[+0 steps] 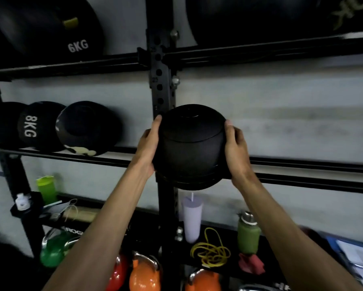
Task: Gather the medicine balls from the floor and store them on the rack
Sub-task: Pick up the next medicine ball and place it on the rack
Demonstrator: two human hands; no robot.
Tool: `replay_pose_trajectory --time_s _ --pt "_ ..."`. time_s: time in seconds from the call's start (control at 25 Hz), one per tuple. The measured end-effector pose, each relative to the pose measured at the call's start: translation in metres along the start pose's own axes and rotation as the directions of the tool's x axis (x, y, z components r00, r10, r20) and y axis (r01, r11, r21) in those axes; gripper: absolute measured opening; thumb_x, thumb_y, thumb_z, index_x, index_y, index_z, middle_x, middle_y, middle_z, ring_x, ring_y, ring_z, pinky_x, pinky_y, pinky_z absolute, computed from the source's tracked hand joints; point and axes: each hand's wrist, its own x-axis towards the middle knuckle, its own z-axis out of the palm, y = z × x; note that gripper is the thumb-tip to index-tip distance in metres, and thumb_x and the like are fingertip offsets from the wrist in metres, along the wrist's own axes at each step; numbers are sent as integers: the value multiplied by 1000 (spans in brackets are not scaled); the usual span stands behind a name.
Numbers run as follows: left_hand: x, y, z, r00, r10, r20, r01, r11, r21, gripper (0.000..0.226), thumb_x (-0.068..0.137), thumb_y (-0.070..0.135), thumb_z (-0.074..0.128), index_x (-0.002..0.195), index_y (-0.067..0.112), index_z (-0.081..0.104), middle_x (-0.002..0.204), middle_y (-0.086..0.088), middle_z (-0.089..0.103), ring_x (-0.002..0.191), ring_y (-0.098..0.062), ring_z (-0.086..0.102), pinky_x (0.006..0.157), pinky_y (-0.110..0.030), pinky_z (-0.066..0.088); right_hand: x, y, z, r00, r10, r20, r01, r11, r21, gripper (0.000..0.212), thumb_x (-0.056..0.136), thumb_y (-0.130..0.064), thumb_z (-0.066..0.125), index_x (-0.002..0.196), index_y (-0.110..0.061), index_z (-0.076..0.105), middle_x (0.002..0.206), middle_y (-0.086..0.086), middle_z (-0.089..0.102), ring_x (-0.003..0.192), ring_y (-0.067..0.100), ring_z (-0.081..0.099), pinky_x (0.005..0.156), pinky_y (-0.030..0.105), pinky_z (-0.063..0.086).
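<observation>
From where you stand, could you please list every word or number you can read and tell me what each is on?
"6KG": large black ball on the top shelf.
"8KG": smaller black ball on the middle shelf.
"ROG", cut off: lower rack beam.
"23", faint: rack upright.
Gold lettering on the top-right ball: too blurred.
Held ball: no text visible.

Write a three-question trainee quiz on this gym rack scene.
1. True or false: the left hand and right hand both grip the black medicine ball.
2. The top-left ball is marked: A 6KG, B 12KG, C 3KG?
3. Fill in: the lavender tumbler stands on a shelf ___ the held ball.
Key: 1 true; 2 A; 3 below.
</observation>
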Motion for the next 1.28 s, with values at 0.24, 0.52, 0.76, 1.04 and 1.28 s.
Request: replay_pose_trajectory --time_s 0.24,0.52,0.76,1.04,1.28 --pt "62 4 -50 994 20 -110 -21 1000 -4 57 84 69 57 123 28 65 110 0 72 93 -20 68 68 -30 54 36 30 80 996 -2 84 -1 999 37 55 94 -68 41 129 -28 56 119 -8 63 116 13 59 105 41 47" --pt "106 5 -113 953 112 -281 -128 991 -40 59 79 67 66 119 25 68 106 2 76 99 -19 72 86 -36 59 57 51 167 974 -20 225 2 997 77 64 87 -77 36 129 -32 53 122 -9 62 120 13 56 108 43 45" --pt "137 7 -164 939 138 -316 -157 987 -34 57 81 66 65 120 24 67 107 2 75 98 -17 72 86 -34 59 63 61 231 967 -56 248 35 995 89 58 99 -64 35 143 -28 48 127 -10 56 121 9 51 101 28 39" --pt "198 11 -222 977 131 -165 -130 991 14 58 85 66 60 124 23 65 111 0 73 101 -19 70 92 -39 57 57 82 301 998 -44 38 41 995 93 54 99 -62 35 135 -27 56 125 -5 62 119 13 57 102 31 45" --pt "248 -9 -242 989 118 -88 -121 992 -27 64 72 73 57 121 33 67 119 4 69 111 -19 64 103 -42 49 62 99 333 962 -147 -230 145 989 -24 49 96 -53 36 118 -24 68 114 0 68 112 18 60 102 42 48"
